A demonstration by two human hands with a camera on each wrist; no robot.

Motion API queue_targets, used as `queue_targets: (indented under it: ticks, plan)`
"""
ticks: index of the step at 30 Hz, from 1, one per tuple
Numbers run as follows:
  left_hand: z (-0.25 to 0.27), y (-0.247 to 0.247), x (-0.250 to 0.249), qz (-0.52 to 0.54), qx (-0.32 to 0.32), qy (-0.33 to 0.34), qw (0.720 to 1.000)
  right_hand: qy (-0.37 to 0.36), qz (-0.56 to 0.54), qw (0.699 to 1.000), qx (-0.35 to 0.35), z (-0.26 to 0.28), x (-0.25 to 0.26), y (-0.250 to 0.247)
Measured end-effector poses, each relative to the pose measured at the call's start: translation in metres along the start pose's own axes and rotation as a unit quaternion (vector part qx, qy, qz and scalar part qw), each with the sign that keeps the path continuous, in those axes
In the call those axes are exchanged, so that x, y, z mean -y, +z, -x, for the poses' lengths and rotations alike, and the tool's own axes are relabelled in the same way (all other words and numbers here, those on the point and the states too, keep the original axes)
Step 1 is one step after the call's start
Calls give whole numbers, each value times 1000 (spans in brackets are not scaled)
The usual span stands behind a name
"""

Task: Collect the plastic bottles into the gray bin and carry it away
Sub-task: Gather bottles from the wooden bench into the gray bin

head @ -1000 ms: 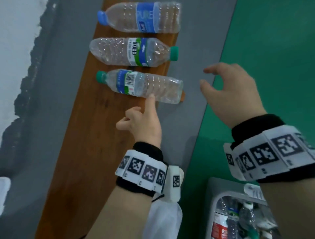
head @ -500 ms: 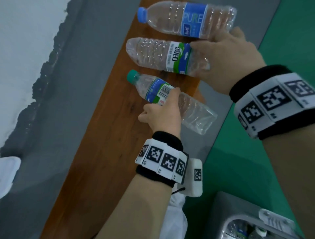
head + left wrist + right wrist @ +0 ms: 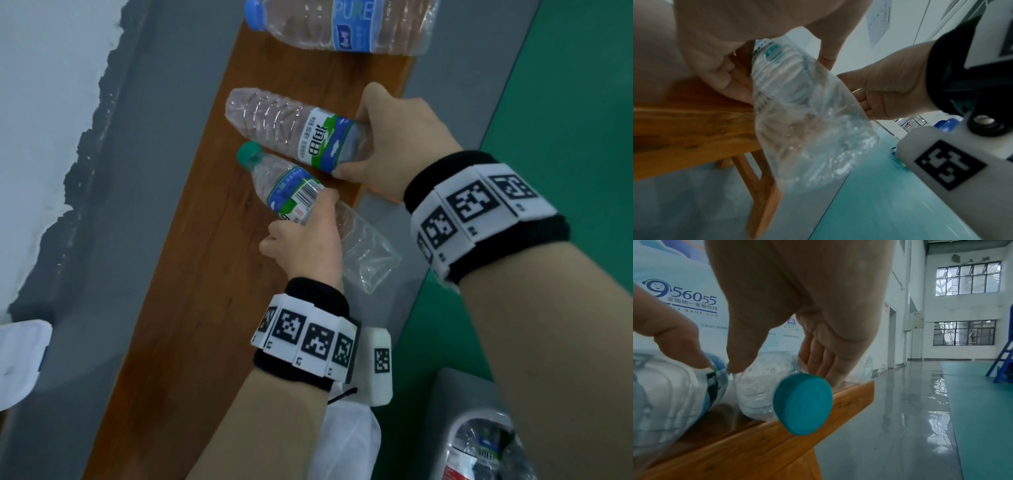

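Three clear plastic bottles lie on a wooden bench [image 3: 191, 308]. My left hand [image 3: 305, 226] grips the nearest one, the green-capped bottle [image 3: 287, 185], at its label; its base juts past the bench edge. In the left wrist view that bottle [image 3: 807, 121] runs out from under my fingers [image 3: 725, 78]. My right hand [image 3: 363, 137] grips the middle bottle [image 3: 274, 120] near its neck; the right wrist view shows its teal cap [image 3: 801, 404] below my fingers [image 3: 818, 353]. The blue-capped bottle [image 3: 342, 27] lies untouched at the far end. The gray bin [image 3: 445, 404], bottom right, holds several bottles.
The bench stands on a gray floor strip [image 3: 130, 205] beside a green floor [image 3: 565, 85]. A white object [image 3: 20, 359] lies at the left edge. White fabric [image 3: 349, 442] hangs below my left forearm. The bin sits on the floor right of the bench.
Both hands came down onto bottles. My left hand closed round the near bottle and swung its base off the bench edge; my right hand reached over and closed round the middle bottle.
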State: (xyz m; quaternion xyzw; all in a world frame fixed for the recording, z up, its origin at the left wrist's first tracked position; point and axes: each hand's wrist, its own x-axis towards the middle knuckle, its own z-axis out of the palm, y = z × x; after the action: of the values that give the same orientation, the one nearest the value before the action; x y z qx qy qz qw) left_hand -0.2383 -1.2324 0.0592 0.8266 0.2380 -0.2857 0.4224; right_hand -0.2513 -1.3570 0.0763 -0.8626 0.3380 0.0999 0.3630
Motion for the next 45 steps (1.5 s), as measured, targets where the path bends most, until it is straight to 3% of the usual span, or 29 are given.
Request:
queue_targets:
  ticks: [6, 13, 23, 27, 32, 36, 41, 43, 45]
  plan:
    - [20, 6, 19, 59, -6, 53, 997, 15, -31, 999, -1, 32, -24, 3]
    - [73, 13, 70, 27, 26, 165, 986, 46, -71, 996, -32, 112, -72, 18]
    - [154, 23, 229, -72, 169, 196, 963, 188, -172, 963, -88, 286, -178, 100]
    - [176, 22, 299, -136, 223, 202, 944, 250, -258, 925, -124, 353, -212, 154]
    - [199, 17, 366, -230, 292, 209, 904, 317, -365, 856, -186, 425, -243, 212]
    - [208, 18, 408, -329, 328, 238, 853, 375, -356, 822, -238, 471, -262, 258]
    - [218, 20, 464, -449, 370, 250, 774, 464, -376, 753, -274, 526, -275, 302]
    - [224, 19, 485, -472, 381, 240, 758, 507, -360, 728, -288, 545, -279, 313]
    - [225, 15, 506, -495, 370, 198, 761, 554, -330, 706, -293, 564, -282, 320]
